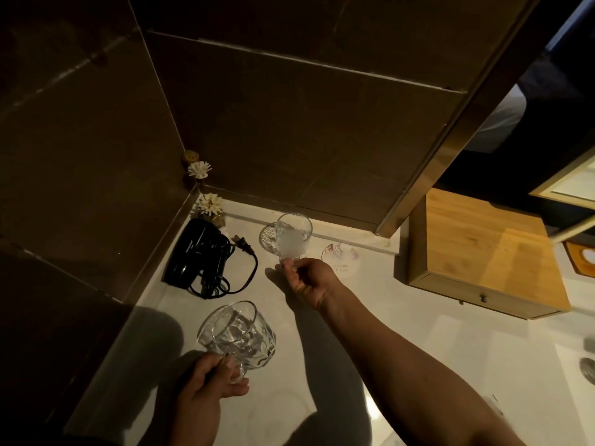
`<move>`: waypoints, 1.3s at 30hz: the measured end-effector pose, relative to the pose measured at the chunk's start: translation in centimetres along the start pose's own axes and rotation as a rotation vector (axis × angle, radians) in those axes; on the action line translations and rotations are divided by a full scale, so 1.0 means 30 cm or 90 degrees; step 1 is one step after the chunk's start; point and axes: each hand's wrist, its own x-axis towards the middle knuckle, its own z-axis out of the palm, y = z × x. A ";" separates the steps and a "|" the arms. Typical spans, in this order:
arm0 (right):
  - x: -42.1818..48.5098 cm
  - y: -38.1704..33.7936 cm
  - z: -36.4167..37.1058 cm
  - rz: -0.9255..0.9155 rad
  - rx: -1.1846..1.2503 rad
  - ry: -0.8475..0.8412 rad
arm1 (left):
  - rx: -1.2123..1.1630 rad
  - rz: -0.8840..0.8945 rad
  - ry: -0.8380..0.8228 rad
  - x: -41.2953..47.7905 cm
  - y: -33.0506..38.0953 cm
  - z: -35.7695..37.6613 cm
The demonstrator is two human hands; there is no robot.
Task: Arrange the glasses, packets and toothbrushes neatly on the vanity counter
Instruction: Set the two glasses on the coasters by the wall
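Note:
My right hand (307,280) grips the base of a clear drinking glass (293,235), tilted away from me over the back of the white vanity counter (418,342). Just behind it lies a round glass coaster (266,237). A second round coaster with a printed picture (341,257) lies to the right of the hand. My left hand (211,386) holds another clear faceted glass (238,329) by its base, tipped on its side above the counter's near left part. No packets or toothbrushes show.
A black hair dryer (196,252) with its coiled cord and plug lies by the left wall. White artificial flowers (209,204) stand in the back corner. A wooden drawer box (483,252) sits at the right. Dark tiled walls enclose the corner.

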 end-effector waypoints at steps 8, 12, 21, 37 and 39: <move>-0.039 0.004 -0.015 -0.043 -0.099 -0.021 | 0.046 -0.038 -0.042 -0.004 0.013 0.000; -0.077 -0.008 -0.112 -0.093 -0.199 -0.065 | 0.066 -0.058 -0.083 0.012 0.038 0.020; -0.332 0.041 -0.390 -0.273 -0.163 -0.008 | -0.231 -0.218 -0.199 -0.018 0.078 0.272; -0.275 0.086 -0.595 -0.657 -1.271 0.493 | 0.038 -0.017 -0.203 0.146 0.131 0.627; -0.271 0.084 -0.599 -0.633 -1.299 0.498 | 0.078 0.016 -0.192 0.145 0.132 0.636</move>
